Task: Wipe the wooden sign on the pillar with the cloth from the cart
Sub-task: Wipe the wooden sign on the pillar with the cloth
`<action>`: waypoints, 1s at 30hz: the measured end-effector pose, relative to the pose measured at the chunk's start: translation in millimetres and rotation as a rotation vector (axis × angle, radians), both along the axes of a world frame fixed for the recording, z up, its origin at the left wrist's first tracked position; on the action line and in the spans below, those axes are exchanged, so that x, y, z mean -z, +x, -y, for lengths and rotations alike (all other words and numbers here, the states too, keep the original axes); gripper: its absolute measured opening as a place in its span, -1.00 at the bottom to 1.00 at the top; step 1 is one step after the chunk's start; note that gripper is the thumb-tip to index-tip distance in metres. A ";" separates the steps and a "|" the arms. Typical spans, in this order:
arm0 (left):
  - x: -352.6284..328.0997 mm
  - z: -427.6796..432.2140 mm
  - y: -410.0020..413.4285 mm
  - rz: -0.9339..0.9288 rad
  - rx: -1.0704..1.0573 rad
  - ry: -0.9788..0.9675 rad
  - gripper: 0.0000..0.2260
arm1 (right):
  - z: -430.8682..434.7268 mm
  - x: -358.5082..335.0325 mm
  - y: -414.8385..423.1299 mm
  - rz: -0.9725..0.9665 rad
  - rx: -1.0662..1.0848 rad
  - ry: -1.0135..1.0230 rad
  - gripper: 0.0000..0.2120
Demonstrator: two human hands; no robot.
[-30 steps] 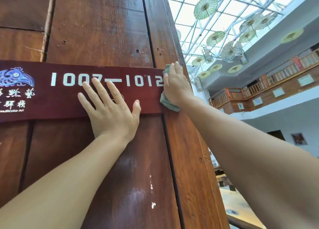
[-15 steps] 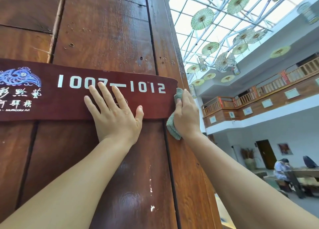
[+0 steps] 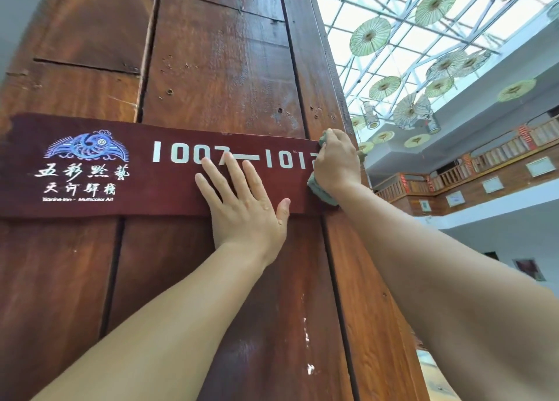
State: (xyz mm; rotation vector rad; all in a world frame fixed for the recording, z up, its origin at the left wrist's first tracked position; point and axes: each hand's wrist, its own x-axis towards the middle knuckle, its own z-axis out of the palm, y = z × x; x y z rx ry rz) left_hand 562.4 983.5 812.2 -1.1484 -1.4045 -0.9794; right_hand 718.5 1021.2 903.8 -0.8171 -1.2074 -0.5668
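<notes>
A dark red wooden sign [image 3: 145, 186] with white numbers, white characters and a blue bird emblem runs across the brown plank pillar [image 3: 223, 62]. My left hand [image 3: 245, 207] lies flat on the sign's lower middle and the plank below, fingers spread, holding nothing. My right hand [image 3: 337, 161] presses a grey-green cloth [image 3: 322, 192] against the sign's right end, covering the last digit. The cloth shows below the palm and a bit above the fingers.
The pillar's right corner [image 3: 348, 219] drops away to an open atrium. Green paper umbrellas [image 3: 370, 36] hang under a glass roof, and a wooden balcony railing [image 3: 484, 158] runs along the far wall. No cart is in view.
My right hand with the cloth moved from the pillar's corner back up onto the sign's right end. My left hand stayed flat. The view shifted left, showing more of the sign.
</notes>
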 end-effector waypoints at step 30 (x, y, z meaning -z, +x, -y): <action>-2.8 66.8 -203.3 -0.189 -0.138 0.119 -0.05 | 93.9 -26.0 -273.9 0.501 0.021 0.207 -0.74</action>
